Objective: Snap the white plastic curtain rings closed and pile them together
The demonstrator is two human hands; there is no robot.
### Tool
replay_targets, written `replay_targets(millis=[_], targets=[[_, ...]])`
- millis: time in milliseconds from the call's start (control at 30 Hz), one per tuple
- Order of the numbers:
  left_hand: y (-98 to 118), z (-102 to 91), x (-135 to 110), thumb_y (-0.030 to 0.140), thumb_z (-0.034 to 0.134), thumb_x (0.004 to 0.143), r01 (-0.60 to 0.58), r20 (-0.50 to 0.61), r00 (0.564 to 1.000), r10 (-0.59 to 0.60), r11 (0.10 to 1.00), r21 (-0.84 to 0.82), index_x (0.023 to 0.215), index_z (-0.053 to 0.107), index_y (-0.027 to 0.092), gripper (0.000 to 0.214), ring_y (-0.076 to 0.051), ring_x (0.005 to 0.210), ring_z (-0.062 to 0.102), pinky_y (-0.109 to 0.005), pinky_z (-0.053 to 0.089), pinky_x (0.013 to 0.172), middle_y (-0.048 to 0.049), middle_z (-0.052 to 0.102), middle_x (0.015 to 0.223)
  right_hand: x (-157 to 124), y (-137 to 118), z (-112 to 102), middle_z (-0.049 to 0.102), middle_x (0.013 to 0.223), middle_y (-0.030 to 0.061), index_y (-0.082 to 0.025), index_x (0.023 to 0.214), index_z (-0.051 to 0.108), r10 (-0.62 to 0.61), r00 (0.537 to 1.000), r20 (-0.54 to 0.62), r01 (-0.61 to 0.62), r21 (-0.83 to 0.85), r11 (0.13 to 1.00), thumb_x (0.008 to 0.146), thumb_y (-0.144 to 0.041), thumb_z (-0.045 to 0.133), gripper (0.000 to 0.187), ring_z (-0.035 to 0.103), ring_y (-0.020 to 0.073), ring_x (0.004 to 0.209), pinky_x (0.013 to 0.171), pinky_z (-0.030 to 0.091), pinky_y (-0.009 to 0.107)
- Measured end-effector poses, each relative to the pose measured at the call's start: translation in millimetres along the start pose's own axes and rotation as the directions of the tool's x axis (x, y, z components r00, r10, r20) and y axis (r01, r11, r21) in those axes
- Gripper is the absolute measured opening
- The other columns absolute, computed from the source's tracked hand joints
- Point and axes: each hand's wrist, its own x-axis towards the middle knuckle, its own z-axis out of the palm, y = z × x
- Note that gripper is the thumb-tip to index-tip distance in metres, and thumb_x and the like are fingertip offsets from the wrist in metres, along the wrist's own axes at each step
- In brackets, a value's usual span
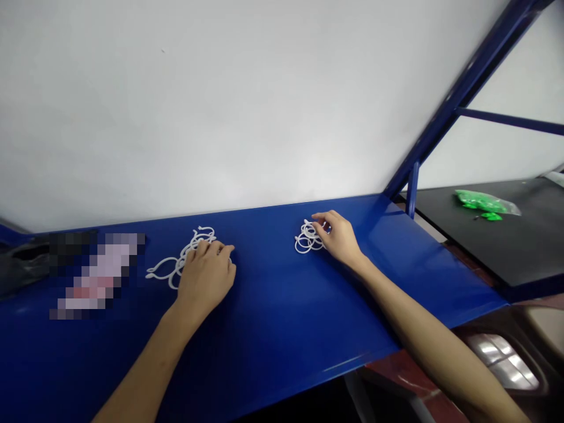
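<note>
My left hand (pixel 207 274) rests on a pile of thin white plastic rings (pixel 181 264), each with a gap and small knobbed ends. Its fingers are curled down among them, and a bit of white ring shows between thumb and index finger. The palm side and some fingertips are hidden. To the right, my right hand (pixel 338 236) is beside a smaller heap of the same white rings (pixel 305 239). Thumb and index finger stand apart at the heap's upper right edge; the other fingers are bent and partly hidden.
Both heaps lie on a blue tabletop (pixel 273 329) against a white wall (pixel 247 106). At left are a pixelated item (pixel 103 273) and a black bag-like thing (pixel 26 264). A blue frame (pixel 440 111) rises at right, beside a black table (pixel 480 241) with a green-filled clear bag (pixel 482 201). Below right stands a brown stool (pixel 546 358).
</note>
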Motion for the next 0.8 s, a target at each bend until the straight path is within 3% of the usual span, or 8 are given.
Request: replay_targets(millis=[133, 300, 467, 600, 700, 800], targets=[[-1, 4.6, -1, 0.023, 0.041, 0.092, -0.008, 0.005, 1.0, 0.008, 1.0, -0.021, 0.104, 0.073, 0.019, 0.034, -0.035, 0.103, 0.058, -0.051, 0.042, 0.087, -0.0127, 0.074, 0.101, 3, 11, 3, 0.069, 0.088, 0.005, -0.019, 0.1, 0.068, 0.023, 0.999, 0.041, -0.019, -0.08, 0.997, 0.093, -0.024, 0.059, 0.013, 0.06, 0.0221, 0.085, 0.083, 0.048, 0.037], [5, -1.4, -1, 0.026, 0.042, 0.095, 0.003, -0.067, 0.998, -0.007, 0.998, -0.064, 0.103, 0.07, 0.024, 0.029, -0.031, 0.1, 0.059, -0.049, 0.037, 0.086, -0.0078, 0.076, 0.097, 2, 6, 1, 0.069, 0.09, 0.0057, -0.02, 0.1, 0.068, 0.026, 1.0, 0.007, -0.025, -0.094, 0.995, 0.095, -0.029, 0.058, 0.015, 0.059, 0.0241, 0.089, 0.087, 0.047, 0.04], [14, -12.5, 0, 0.026, 0.049, 0.094, 0.049, -0.169, 0.983, -0.077, 0.985, -0.165, 0.107, 0.067, 0.027, 0.022, -0.032, 0.099, 0.059, -0.053, 0.034, 0.091, -0.0062, 0.078, 0.091, -2, -8, -2, 0.068, 0.094, 0.0075, -0.021, 0.103, 0.068, -0.065, 0.998, -0.026, 0.063, -0.086, 0.994, 0.097, -0.027, 0.055, 0.015, 0.058, 0.0256, 0.092, 0.089, 0.048, 0.043], [23, -19.9, 0, 0.028, 0.055, 0.093, 0.072, -0.234, 0.962, -0.143, 0.955, -0.288, 0.104, 0.067, 0.027, 0.016, -0.031, 0.097, 0.062, -0.057, 0.03, 0.097, -0.0036, 0.077, 0.085, -10, -27, -3, 0.068, 0.097, 0.0076, -0.021, 0.107, 0.067, -0.144, 0.989, 0.021, 0.144, -0.003, 0.99, 0.098, -0.026, 0.056, 0.015, 0.058, 0.0245, 0.093, 0.087, 0.05, 0.041], [29, -24.6, 0, 0.03, 0.062, 0.09, 0.052, -0.227, 0.958, -0.172, 0.889, -0.455, 0.103, 0.068, 0.028, 0.014, -0.027, 0.095, 0.066, -0.055, 0.035, 0.1, -0.0013, 0.077, 0.086, -18, -41, 0, 0.069, 0.095, 0.0064, -0.02, 0.108, 0.066, -0.21, 0.97, 0.123, 0.197, 0.109, 0.974, 0.098, -0.025, 0.057, 0.014, 0.06, 0.0225, 0.091, 0.086, 0.051, 0.04], [35, -28.6, -1, 0.039, 0.065, 0.088, 0.123, -0.055, 0.972, -0.228, 0.696, -0.708, 0.105, 0.068, 0.028, 0.02, -0.022, 0.089, 0.069, -0.042, 0.05, 0.086, -0.0009, 0.076, 0.092, -26, -53, 4, 0.07, 0.097, 0.0062, -0.02, 0.113, 0.064, -0.291, 0.922, 0.255, 0.229, 0.247, 0.942, 0.098, -0.028, 0.059, 0.018, 0.064, 0.021, 0.092, 0.087, 0.053, 0.039]])
